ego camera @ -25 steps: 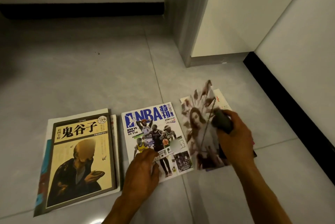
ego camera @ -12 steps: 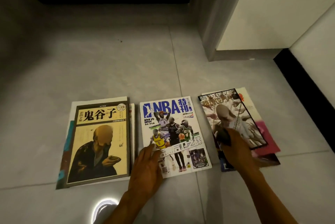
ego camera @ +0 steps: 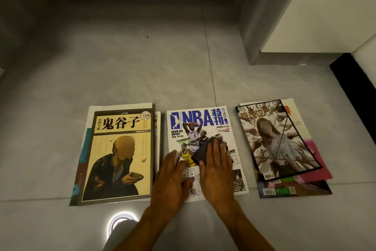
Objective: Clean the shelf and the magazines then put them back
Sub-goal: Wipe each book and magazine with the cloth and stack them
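- The right hand [ego camera: 216, 166] lies flat on the NBA magazine [ego camera: 205, 149], its fingers [ego camera: 217, 149] straight and close together, pressing a dark cloth [ego camera: 200, 154] onto the cover; the cloth shows just left of and under those fingers.
- The left hand [ego camera: 173, 177] rests flat on the magazine's lower left part, fingers relaxed and holding nothing; by the look of it, it steadies the cover for the wipe.
- The magazine lies on the tiled floor [ego camera: 142, 71], directly under both sets of fingers; a stack topped by a yellow-covered book [ego camera: 120, 155] sits just left of the left fingers; another stack, topped by a magazine with a long-haired figure [ego camera: 276, 141], lies to the right of the right fingers, apart from them.
- No shelf can be made out in this view; the magazines are not yet put back.
- Likely risks: the glossy cover on smooth tile could slide if the left hand eases its pressure during a stroke; a hard push toward the far edge might crease or curl the thin cover; the cloth, only pressed and not gripped, could slip out from beneath the fingers; a wide sweep could nudge the neighbouring stacks askew.
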Tool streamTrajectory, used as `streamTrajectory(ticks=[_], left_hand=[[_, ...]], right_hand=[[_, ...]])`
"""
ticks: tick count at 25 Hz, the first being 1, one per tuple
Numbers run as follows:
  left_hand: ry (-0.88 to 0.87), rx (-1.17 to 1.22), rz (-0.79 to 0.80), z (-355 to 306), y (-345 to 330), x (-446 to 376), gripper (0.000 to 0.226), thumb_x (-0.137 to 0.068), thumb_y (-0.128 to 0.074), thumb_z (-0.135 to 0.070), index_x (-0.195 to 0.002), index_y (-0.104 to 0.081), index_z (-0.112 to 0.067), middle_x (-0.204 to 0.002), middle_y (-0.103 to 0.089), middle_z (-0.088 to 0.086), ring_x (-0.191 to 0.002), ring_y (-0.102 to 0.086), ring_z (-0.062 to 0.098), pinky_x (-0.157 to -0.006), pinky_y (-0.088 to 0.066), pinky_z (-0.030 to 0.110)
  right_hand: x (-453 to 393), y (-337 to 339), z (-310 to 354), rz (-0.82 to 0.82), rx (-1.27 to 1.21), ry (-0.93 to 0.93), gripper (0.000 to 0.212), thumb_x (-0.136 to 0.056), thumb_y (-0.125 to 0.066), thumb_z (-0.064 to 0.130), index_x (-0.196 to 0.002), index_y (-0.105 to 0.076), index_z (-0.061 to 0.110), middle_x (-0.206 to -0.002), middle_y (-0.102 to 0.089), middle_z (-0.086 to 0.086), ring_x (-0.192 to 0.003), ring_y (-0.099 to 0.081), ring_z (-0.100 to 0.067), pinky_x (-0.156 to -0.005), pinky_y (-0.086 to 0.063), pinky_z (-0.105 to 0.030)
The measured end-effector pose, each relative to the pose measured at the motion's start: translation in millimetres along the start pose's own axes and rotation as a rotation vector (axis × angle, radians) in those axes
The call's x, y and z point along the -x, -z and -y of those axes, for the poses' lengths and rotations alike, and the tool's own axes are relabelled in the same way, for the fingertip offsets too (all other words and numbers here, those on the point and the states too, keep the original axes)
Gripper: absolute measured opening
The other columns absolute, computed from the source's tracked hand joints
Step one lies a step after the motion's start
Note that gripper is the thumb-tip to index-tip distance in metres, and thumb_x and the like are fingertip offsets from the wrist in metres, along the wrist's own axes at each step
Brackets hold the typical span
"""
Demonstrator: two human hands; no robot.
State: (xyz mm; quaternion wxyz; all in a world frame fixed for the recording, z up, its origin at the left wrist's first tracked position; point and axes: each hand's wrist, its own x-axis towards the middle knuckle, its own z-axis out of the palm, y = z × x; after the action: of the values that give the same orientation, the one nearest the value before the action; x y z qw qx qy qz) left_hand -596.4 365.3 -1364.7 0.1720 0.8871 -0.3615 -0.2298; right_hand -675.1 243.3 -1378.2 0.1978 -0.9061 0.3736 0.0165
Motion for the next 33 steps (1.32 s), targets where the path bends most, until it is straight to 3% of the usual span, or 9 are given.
streamTrajectory(ticks=[5, 8, 12, 16, 19, 22, 25, 27, 33], left_hand=[[0.016, 0.029, 0.043, 0, 9, -19, 0.080, -0.083, -0.064, -0.054, -0.147, -0.022, -0.032, -0.159, 0.003, -0.002, -0.148, -0.010, 0.021, -0.116, -0.030, 0.037], [-0.031, 0.032, 0.043, 0, 11, -23, 0.100, -0.081, -0.067, -0.053, -0.152, -0.001, -0.025, -0.155, 0.003, -0.004, -0.144, -0.016, 0.017, -0.112, -0.035, 0.031], [-0.049, 0.067, 0.001, 5, 10, -25, 0.104, -0.081, -0.069, -0.051, -0.151, 0.003, -0.024, -0.153, 0.001, -0.001, -0.139, -0.027, 0.013, -0.104, -0.039, 0.022], [-0.104, 0.142, -0.047, 6, 8, -25, 0.099, -0.077, -0.076, -0.042, -0.150, -0.013, -0.023, -0.153, -0.016, 0.001, -0.137, -0.035, 0.017, -0.105, -0.045, 0.028], [-0.050, 0.323, 0.006, 7, 7, -23, 0.108, -0.076, -0.079, -0.033, -0.153, -0.003, -0.024, -0.159, 0.008, -0.004, -0.147, -0.012, 0.016, -0.111, -0.034, 0.020], [0.086, 0.545, 0.029, 5, 9, -23, 0.116, -0.080, -0.077, -0.017, -0.148, 0.016, -0.033, -0.159, 0.019, -0.008, -0.145, -0.004, 0.007, -0.096, -0.033, 0.002], [0.117, 0.647, 0.040, 6, 7, -25, 0.121, -0.080, -0.076, -0.013, -0.137, 0.022, -0.055, -0.161, -0.001, -0.007, -0.145, -0.022, 0.014, -0.107, -0.042, 0.033], [0.082, 0.578, 0.077, 11, 4, -24, 0.122, -0.082, -0.074, -0.018, -0.133, 0.030, -0.057, -0.161, 0.012, -0.005, -0.147, -0.016, 0.015, -0.112, -0.037, 0.037], [-0.008, 0.262, 0.077, 15, 3, -30, 0.111, -0.084, -0.066, -0.048, -0.136, 0.031, -0.034, -0.150, 0.034, -0.009, -0.143, 0.014, 0.011, -0.114, -0.004, 0.024]], right_hand=[[-13, 2, -41, 0.047, 0.110, 0.380, 0.053, -0.099, -0.031, 0.037, -0.150, -0.023, 0.024, -0.157, -0.018, -0.003, -0.145, -0.019, -0.026, -0.114, -0.028, -0.050], [-58, 22, -81, 0.021, 0.061, 0.207, 0.056, -0.099, -0.026, 0.040, -0.152, -0.013, 0.028, -0.160, -0.006, 0.002, -0.148, -0.006, -0.024, -0.117, -0.021, -0.055], [-64, 14, -28, -0.054, 0.032, -0.013, 0.072, -0.095, -0.052, 0.023, -0.154, -0.012, 0.017, -0.162, -0.007, -0.007, -0.148, -0.006, -0.029, -0.120, -0.013, -0.050], [-8, -23, 11, -0.097, 0.068, 0.312, 0.070, -0.087, -0.052, 0.029, -0.149, -0.022, 0.017, -0.156, -0.027, -0.008, -0.146, -0.019, -0.028, -0.117, -0.021, -0.047], [-31, -9, -26, -0.008, 0.151, 0.540, 0.071, -0.085, -0.061, 0.031, -0.147, -0.027, 0.021, -0.153, -0.033, -0.005, -0.143, -0.026, -0.024, -0.113, -0.032, -0.049], [-73, 10, -47, -0.008, 0.075, 0.308, 0.060, -0.097, -0.041, 0.032, -0.151, -0.017, 0.022, -0.159, -0.015, -0.001, -0.146, -0.011, -0.022, -0.118, -0.020, -0.050], [-98, 6, -20, -0.121, 0.015, -0.042, 0.059, -0.100, -0.040, 0.027, -0.153, -0.017, 0.016, -0.161, -0.012, -0.008, -0.148, -0.007, -0.027, -0.120, -0.011, -0.047], [-85, -5, 6, -0.142, -0.032, -0.064, 0.063, -0.098, -0.046, 0.025, -0.153, -0.017, 0.017, -0.161, -0.011, -0.007, -0.148, -0.006, -0.030, -0.119, -0.014, -0.050], [-15, -20, -29, -0.070, 0.177, 0.634, 0.062, -0.089, -0.042, 0.031, -0.149, -0.026, 0.027, -0.157, -0.025, -0.001, -0.147, -0.014, -0.025, -0.116, -0.018, -0.047]])
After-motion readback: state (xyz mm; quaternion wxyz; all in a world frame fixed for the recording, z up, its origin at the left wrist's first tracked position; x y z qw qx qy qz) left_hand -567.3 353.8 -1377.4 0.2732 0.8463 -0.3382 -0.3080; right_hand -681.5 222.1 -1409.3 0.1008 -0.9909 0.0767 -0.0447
